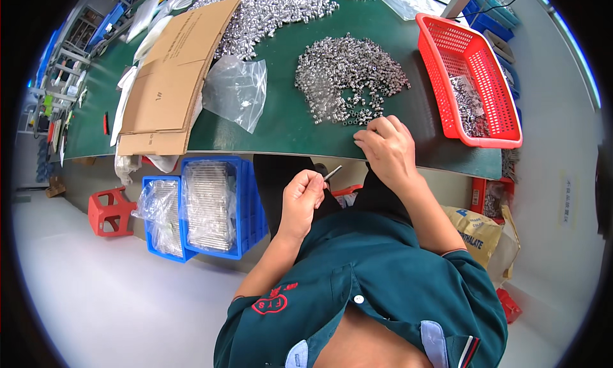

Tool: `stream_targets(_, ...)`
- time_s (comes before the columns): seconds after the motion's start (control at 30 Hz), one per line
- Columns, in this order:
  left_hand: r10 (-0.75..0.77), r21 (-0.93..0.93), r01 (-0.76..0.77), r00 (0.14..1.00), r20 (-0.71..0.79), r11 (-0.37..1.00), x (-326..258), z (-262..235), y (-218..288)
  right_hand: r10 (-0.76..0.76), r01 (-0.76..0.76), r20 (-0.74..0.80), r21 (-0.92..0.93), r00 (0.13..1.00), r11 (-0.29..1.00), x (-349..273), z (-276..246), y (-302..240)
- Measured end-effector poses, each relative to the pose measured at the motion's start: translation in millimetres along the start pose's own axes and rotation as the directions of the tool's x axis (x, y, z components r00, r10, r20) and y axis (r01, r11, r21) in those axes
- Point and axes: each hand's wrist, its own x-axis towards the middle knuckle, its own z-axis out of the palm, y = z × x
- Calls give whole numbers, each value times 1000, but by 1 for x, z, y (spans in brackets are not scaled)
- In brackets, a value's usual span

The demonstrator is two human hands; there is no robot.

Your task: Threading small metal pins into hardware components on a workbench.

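i see the left hand (301, 199) below the tabletop (281, 122) edge, over the lap. its grip is narrow, pinched on a thin metal pin (332, 172) that points up and to the right. the right hand (387, 150) rests at the near tabletop edge, fingers curled down beside the closest parts of a pile (348, 79) of small metal pieces; i cannot tell whether its grip holds one. a red basket (495, 81) with more metal pieces sits right of the pile. a clear bag (237, 90) and flat cardboard (171, 81) lie to the left. blue bins (211, 208) of bagged parts stand on the floor under the tabletop.
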Motion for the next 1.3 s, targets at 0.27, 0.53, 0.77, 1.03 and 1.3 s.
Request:
stream_targets(0.27, -18, -24, 18, 1000, 3, 1000, 1, 3, 2, 407, -546, 374, 668, 834, 505, -17, -9, -26)
stream_targets(0.53, 2, 65, -4, 999, 32, 998, -1, 6, 1, 392, -667, 553, 695, 735, 270, -23, -10, -32)
stream_targets(0.77, -13, 81, 7, 998, 66, 997, -2, 7, 2, 269, -505, 430, 674, 862, 539, -21, -19, -37)
stream_targets(1.03, -37, 14, 36, 996, 84, 999, 1, 15, 2, 320, -698, 620, 638, 716, 325, -23, -24, -33)
stream_targets(1.3, -25, 11, 25, 999, 30, 1000, 1, 14, 4, 217, -218, 25, 189, 976, 958, -14, -15, 10)
